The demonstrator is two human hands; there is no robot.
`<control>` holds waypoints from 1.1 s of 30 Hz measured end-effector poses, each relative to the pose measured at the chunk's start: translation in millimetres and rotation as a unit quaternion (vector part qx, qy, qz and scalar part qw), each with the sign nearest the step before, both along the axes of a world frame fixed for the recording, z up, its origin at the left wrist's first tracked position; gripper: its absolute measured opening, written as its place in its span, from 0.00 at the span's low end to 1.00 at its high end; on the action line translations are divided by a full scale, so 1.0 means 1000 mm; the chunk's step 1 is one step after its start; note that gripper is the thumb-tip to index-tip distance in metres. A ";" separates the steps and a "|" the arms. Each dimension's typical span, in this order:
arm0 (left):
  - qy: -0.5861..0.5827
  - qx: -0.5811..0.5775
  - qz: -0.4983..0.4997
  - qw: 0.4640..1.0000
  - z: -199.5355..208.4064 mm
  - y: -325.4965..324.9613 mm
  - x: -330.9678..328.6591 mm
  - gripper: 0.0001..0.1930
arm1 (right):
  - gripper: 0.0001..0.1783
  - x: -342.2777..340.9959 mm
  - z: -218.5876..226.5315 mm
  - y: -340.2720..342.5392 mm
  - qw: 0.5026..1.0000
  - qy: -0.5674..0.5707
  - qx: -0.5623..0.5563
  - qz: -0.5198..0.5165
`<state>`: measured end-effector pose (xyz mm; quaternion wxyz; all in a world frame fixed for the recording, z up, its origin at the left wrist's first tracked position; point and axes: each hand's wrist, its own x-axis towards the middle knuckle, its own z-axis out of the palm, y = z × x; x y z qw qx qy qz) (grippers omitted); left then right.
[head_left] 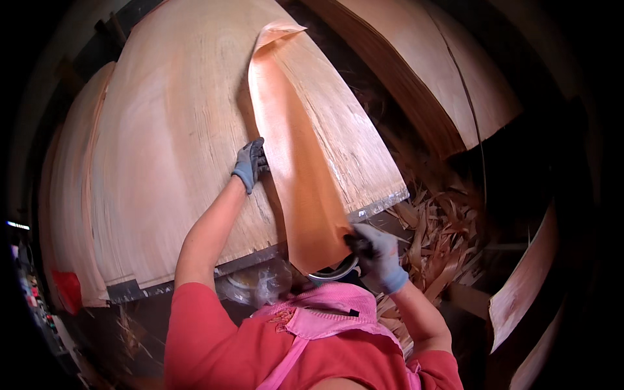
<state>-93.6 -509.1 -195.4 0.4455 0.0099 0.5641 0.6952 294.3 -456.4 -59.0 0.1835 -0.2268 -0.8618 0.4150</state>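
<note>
A long strip of thin reddish wood veneer lies lengthwise over a large pale veneer sheet, its far end folded over and its left edge raised. Partway along that left edge is my left hand, in a grey glove with dark fingers; the fingers bend against the edge and are partly hidden by it. Closed at the strip's near right corner is my right hand, gloved alike and slightly blurred. The strip's near end hangs past the table edge toward my body, above a dark round thing with a shiny rim.
Veneer scraps are heaped on the floor at right. A thick veneer stack stands at the far right, and curved loose pieces stand nearer. Clear plastic wrap lies below the table's dark edge. Something red hangs at left.
</note>
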 end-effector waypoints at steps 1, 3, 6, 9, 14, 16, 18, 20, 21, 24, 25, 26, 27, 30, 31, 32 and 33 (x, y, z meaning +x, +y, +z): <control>0.040 -0.044 0.019 0.998 0.007 0.000 0.002 0.05 | 0.24 -0.007 0.005 -0.007 0.998 0.032 0.028 0.037; 0.051 -0.030 0.022 0.998 0.002 -0.004 -0.004 0.02 | 0.25 -0.016 0.012 -0.019 0.995 0.043 0.024 0.088; 0.063 -0.046 0.021 0.997 0.001 0.009 0.000 0.07 | 0.23 -0.015 0.018 -0.023 0.990 0.033 0.073 0.119; 0.013 -0.040 0.051 0.998 0.002 0.028 0.001 0.11 | 0.22 -0.009 0.022 -0.018 0.992 0.023 0.066 0.109; 0.110 -0.014 -0.026 0.993 0.001 0.071 -0.011 0.07 | 0.10 0.008 -0.026 0.037 0.942 0.057 -0.277 -0.177; 0.162 -0.016 -0.029 0.986 0.007 0.092 -0.015 0.08 | 0.11 0.012 -0.048 0.073 0.897 0.064 -0.366 -0.242; 0.189 -0.031 -0.033 0.981 0.007 0.113 -0.014 0.08 | 0.13 0.014 -0.080 0.096 0.898 0.059 -0.349 -0.262; 0.259 -0.091 -0.046 0.961 0.015 0.129 -0.012 0.08 | 0.14 0.009 -0.096 0.108 0.902 0.062 -0.326 -0.278; 0.276 -0.090 -0.036 0.956 0.017 0.135 -0.015 0.08 | 0.13 0.006 -0.103 0.112 0.908 0.057 -0.306 -0.281; 0.336 -0.163 -0.043 0.927 0.023 0.144 -0.018 0.05 | 0.19 0.001 -0.113 0.120 0.910 0.014 -0.296 -0.289; 0.348 -0.179 -0.047 0.919 0.025 0.150 -0.013 0.06 | 0.19 0.004 -0.121 0.123 0.919 0.027 -0.265 -0.292; 0.362 -0.196 -0.048 0.910 0.026 0.154 -0.012 0.07 | 0.19 0.005 -0.130 0.126 0.927 0.042 -0.234 -0.291; 0.430 -0.230 -0.063 0.871 0.026 0.158 -0.011 0.09 | 0.19 0.008 -0.138 0.129 0.933 0.055 -0.203 -0.291; 0.622 -0.333 -0.077 0.704 0.008 0.137 -0.051 0.16 | 0.18 -0.011 -0.124 0.118 0.959 -0.016 -0.101 -0.263; 0.616 -0.317 -0.068 0.718 0.005 0.140 -0.047 0.15 | 0.17 -0.007 -0.121 0.118 0.959 -0.018 -0.112 -0.260; 0.603 -0.310 -0.080 0.731 0.005 0.142 -0.045 0.15 | 0.17 -0.004 -0.119 0.118 0.959 -0.019 -0.122 -0.256; 0.589 -0.304 -0.092 0.743 0.005 0.145 -0.044 0.15 | 0.17 -0.002 -0.118 0.119 0.959 -0.020 -0.133 -0.251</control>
